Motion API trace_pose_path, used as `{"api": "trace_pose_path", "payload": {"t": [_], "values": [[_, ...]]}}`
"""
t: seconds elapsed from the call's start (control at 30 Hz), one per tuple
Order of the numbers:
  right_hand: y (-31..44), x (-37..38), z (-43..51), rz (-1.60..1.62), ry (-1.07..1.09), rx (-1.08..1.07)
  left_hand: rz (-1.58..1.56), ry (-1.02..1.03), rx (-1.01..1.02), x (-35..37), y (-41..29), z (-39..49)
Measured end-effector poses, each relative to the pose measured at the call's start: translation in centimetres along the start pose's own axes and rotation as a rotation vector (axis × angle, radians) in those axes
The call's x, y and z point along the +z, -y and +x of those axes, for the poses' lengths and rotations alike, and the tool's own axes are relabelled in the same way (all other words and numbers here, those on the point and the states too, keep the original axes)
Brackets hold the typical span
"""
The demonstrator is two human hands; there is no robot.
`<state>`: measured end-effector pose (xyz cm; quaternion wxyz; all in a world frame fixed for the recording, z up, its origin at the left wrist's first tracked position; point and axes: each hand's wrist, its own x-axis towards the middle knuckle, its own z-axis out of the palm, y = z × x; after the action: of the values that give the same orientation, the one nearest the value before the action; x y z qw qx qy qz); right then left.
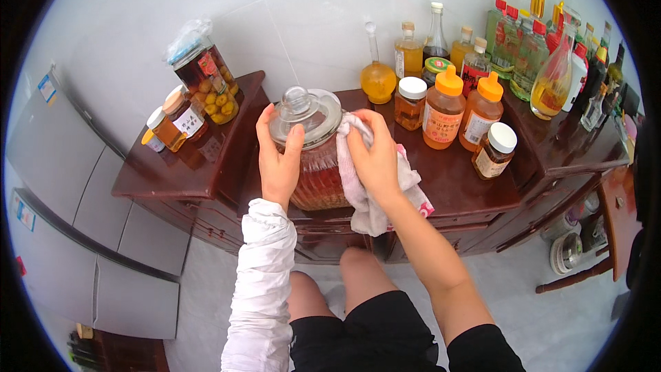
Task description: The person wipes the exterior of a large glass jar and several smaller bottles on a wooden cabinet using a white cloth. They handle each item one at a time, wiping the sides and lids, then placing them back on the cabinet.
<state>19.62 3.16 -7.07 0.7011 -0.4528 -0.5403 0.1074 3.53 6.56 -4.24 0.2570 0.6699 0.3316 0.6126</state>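
Observation:
A large ribbed glass jar with reddish-brown contents stands at the front of a dark wooden cabinet. Its round glass lid, topped by a clear ball knob, sits on the mouth. My left hand, below a white sleeve, rests against the lid and the jar's left side with the fingers spread around it. My right hand grips a pale cloth and presses it to the lid's right edge. The cloth's lower end, with a pink pattern, hangs over the cabinet front.
Honey bottles with yellow caps and a white-lidded jar stand close on the right. Glass liquor bottles crowd the raised right side. Tall fruit jars and small jars occupy the left side. A grey refrigerator is at far left.

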Motion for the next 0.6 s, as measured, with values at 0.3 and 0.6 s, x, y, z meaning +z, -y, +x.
{"api": "trace_pose_path", "payload": {"t": [0.3,0.6], "values": [[0.5,-2.3,-1.4,-0.158,0.21,-0.556,0.007,-0.012,0.013,-0.1,0.6,-0.2],[-6.2,0.3,5.0,0.255,0.198,0.261,0.0,-0.006,-0.008,0.8,-0.1,0.0]]}}
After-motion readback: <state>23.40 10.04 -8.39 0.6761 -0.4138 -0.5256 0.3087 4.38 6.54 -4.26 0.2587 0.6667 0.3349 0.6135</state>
